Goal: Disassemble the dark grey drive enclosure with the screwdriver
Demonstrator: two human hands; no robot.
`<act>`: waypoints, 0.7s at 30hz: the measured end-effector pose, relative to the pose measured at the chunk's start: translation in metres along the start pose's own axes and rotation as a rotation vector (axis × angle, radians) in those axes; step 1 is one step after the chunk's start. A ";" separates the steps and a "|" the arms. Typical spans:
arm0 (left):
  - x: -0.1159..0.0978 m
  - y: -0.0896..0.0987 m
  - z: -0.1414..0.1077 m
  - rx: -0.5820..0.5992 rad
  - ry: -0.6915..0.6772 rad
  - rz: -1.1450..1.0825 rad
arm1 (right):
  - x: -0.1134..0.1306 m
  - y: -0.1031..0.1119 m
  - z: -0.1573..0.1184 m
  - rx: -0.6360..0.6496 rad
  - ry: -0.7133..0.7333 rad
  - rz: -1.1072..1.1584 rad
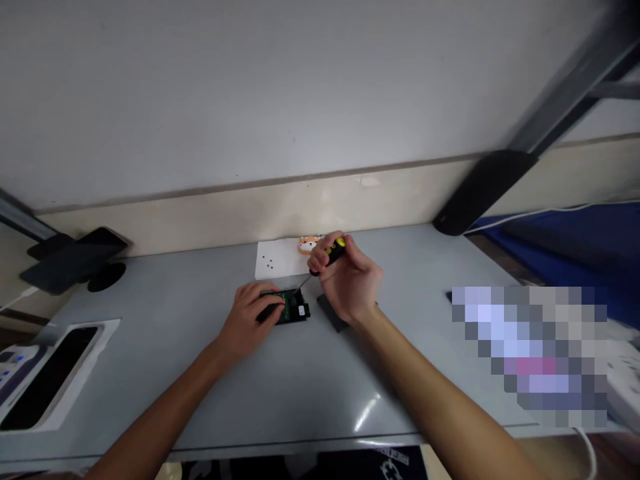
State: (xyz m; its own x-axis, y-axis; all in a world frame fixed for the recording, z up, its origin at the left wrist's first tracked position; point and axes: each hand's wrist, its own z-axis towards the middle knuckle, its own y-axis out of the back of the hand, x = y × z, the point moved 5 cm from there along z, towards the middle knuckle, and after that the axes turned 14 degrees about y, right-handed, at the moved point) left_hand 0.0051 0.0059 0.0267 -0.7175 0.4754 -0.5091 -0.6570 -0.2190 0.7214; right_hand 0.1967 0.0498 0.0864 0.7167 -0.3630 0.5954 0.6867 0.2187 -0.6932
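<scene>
My right hand [350, 273] is wrapped around a screwdriver [336, 249] with a black and yellow handle. The screwdriver's thin shaft slants down to the left, and its tip is at an open black device [301, 311] with a green circuit board inside. From the left, my left hand [253, 313] grips this device, fingers over its left part and hiding it. A dark flat panel [334, 313] lies on the desk just right of the device, partly under my right wrist.
Behind the hands lies white paper [273, 267] with several tiny dark pieces and an orange-and-white animal-face item [307, 245]. A phone [50, 377] rests at left, near a dark stand [80, 260]. A black cylinder [483, 193] stands back right; a pixelated patch [530, 353] covers the right side.
</scene>
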 end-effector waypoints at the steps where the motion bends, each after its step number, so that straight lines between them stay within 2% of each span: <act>1: 0.001 0.001 0.001 -0.013 0.003 -0.001 | 0.003 0.003 0.003 0.002 0.037 -0.030; 4: 0.008 0.003 0.003 -0.056 0.031 0.000 | 0.010 0.013 0.011 -0.006 0.115 -0.090; 8: 0.013 0.002 0.004 -0.062 0.059 -0.027 | 0.015 0.023 0.019 -0.060 0.149 -0.084; 10: 0.013 0.004 0.005 -0.060 0.093 -0.084 | 0.015 0.025 0.021 -0.069 0.121 -0.063; 13: 0.012 0.010 0.013 -0.094 0.159 -0.145 | 0.011 0.023 0.020 -0.013 -0.024 -0.005; 15: 0.008 0.012 0.026 -0.104 0.154 -0.106 | 0.005 0.021 0.018 0.056 -0.161 0.000; 17: 0.003 0.007 0.045 -0.047 0.117 -0.025 | 0.000 0.020 0.016 0.097 -0.244 -0.018; 19: 0.000 -0.004 0.068 0.031 0.079 0.057 | 0.000 0.023 0.017 0.084 -0.239 -0.020; 21: -0.001 -0.017 0.090 0.058 0.054 0.139 | 0.006 0.028 0.021 0.026 -0.166 -0.012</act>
State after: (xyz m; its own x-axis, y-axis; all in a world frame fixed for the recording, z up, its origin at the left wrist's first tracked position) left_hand 0.0375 0.0858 0.0567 -0.8127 0.3974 -0.4260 -0.5374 -0.2287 0.8117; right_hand 0.2228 0.0733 0.0789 0.7168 -0.2119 0.6643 0.6971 0.2397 -0.6757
